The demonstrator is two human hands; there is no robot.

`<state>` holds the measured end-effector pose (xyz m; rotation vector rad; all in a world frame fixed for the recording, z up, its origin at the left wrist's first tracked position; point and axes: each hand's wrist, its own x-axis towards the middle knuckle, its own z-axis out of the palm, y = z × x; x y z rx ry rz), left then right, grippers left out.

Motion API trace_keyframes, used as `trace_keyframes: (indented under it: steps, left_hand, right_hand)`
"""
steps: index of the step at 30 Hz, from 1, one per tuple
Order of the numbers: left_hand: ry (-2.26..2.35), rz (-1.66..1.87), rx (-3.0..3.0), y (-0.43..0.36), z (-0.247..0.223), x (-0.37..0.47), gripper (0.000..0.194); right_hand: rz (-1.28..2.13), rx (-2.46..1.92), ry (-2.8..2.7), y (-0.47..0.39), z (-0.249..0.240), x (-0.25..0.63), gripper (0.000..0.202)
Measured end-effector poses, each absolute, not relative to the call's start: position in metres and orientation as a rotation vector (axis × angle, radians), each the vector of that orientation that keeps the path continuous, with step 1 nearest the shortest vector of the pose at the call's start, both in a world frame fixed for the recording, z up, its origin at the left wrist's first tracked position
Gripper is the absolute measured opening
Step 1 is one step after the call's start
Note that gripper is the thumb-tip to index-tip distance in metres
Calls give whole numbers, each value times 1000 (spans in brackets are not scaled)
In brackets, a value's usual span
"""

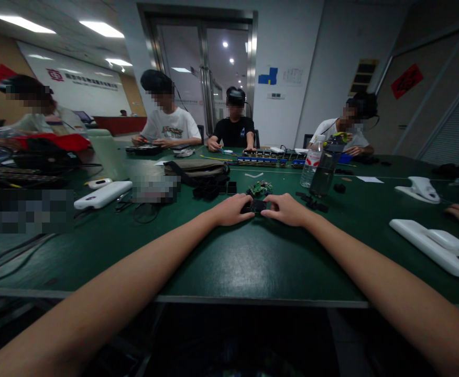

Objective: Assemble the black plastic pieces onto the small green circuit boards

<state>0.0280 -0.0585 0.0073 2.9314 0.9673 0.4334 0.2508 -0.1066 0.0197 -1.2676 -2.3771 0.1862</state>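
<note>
Between my two hands is a small black box-like part [258, 206], held just over the green table. My left hand [234, 209] grips its left side, thumb below and fingers above. On the opposite side, my right hand [284, 209] pinches it between thumb and curled fingers. Its exact kind is too small to make out. Just beyond the hands lies a pile of small green circuit boards [260, 187]. Several black square housings [214, 188] sit left of that pile, and more small black parts [312, 202] lie to the right.
A clear water bottle [311, 163] and a dark bottle [325, 166] stand right of the pile. White devices [434, 248] lie at the right, another [104, 195] at the left near a pale green tumbler [107, 154]. Several people sit around the green table [249, 262].
</note>
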Motion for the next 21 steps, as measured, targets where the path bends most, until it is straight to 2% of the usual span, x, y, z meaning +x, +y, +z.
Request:
trace_keyframes:
  steps: [12,18,21]
  left_hand:
    - [978,448,2933,-61,9,27,38]
    - [1025,375,2893,-58,18,18,46]
    - [997,324,2895,-54,22,13,41]
  right_hand:
    - [113,-1333,-2316,-105,19,251,28]
    - [83,-1364,-2307,-105,19,252,28]
    - [82,-1371,-2310,-105,19,252,29]
